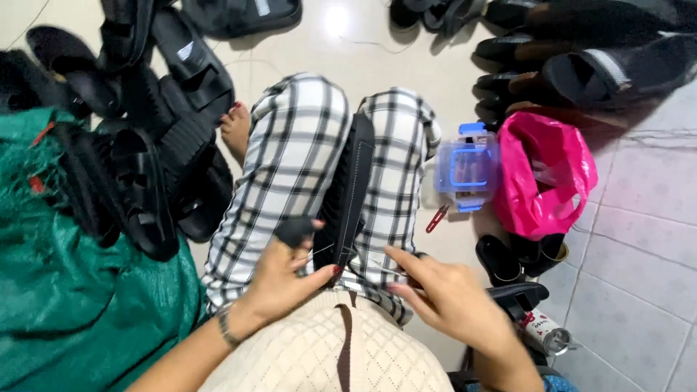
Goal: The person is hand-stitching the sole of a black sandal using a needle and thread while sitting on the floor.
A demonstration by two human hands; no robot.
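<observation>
A black sandal (pixel 351 185) stands on edge between the person's knees, mid-frame, clamped by the checked trouser legs. Its long axis runs from the lower middle of the frame up toward the top, tilted slightly right, and a line of pale stitching follows its sole edge.

The left hand (pixel 284 279) sits at the sandal's near end, touching it from the left. Its forefinger wears a dark cap and its thumb reaches to the sole; the grip is narrow, pinched about a thin needle (pixel 321 249) that points at the sole. The right hand (pixel 444 292) lies lower right of the sandal's near end, apart from it, fingers drawn together and pointing left, pinching a fine thread (pixel 377 266) that runs toward the sole. So the sandal lies up and right of the left hand, up and left of the right, and the left hand is the nearer.

Counts: one sandal in the lap, one needle, one thread. More black sandals lie heaped on the tiled floor (pixel 639 239) at upper left and upper right, too overlapped to count. One clear box with blue clasps (pixel 466 168) stands right of the knee, just beside one pink bag (pixel 541 174). One green sack (pixel 65 290) fills the lower left.
</observation>
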